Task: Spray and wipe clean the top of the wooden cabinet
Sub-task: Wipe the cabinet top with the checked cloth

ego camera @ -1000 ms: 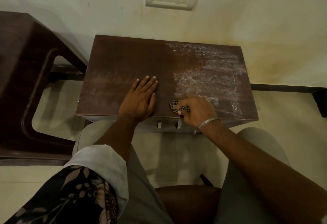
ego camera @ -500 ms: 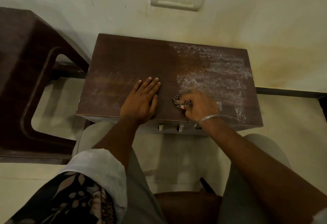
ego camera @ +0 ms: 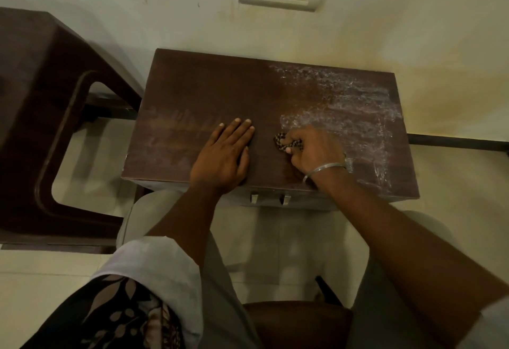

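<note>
We see the cabinet top (ego camera: 209,92) against the wall, white spray film on its right half. Right hand (ego camera: 316,150) fisted around patterned cloth (ego camera: 286,143) near front-centre, at the film's edge. Left hand (ego camera: 223,156) flat, empty, just beside. Top's left half bare.

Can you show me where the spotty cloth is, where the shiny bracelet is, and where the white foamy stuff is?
Spotty cloth (ego camera: 287,143), head view: the bunched part sticking out of the right hand.
Bracelet (ego camera: 325,169), head view: the metal band across the right wrist.
White foamy stuff (ego camera: 355,103), head view: the middle of the patch on the cabinet top.
</note>
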